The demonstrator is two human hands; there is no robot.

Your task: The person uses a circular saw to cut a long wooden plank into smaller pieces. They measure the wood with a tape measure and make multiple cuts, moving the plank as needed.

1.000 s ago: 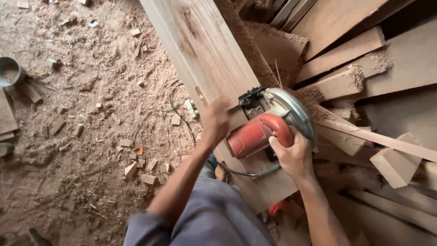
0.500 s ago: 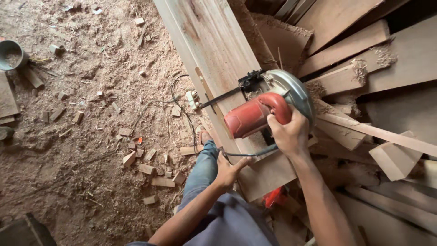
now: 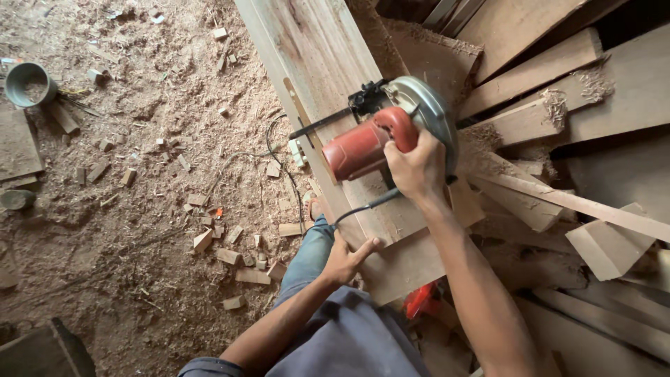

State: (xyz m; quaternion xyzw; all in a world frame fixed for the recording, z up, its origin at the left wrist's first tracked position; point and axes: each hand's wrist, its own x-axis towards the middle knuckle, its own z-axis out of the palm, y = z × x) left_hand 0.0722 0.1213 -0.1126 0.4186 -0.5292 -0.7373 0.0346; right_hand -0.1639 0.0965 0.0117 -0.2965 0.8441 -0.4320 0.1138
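Note:
My right hand (image 3: 417,166) grips the handle of a red circular saw (image 3: 377,139) with a grey blade guard. The saw rests on a long wooden plank (image 3: 328,63) that runs away from me. My left hand (image 3: 347,258) lies against the plank's near left edge, fingers spread on the wood, next to my knee in blue jeans. The saw's black cord (image 3: 363,206) loops from the tool toward my left hand.
Sawdust and several small wood offcuts (image 3: 237,255) cover the floor on the left. A grey metal cup (image 3: 29,84) stands at far left. Stacked boards and scrap timber (image 3: 558,105) crowd the right side. A red object (image 3: 422,300) sits under the plank.
My left hand left the plank beside the saw and dropped back to the plank's near edge. The saw slid a little farther along the plank.

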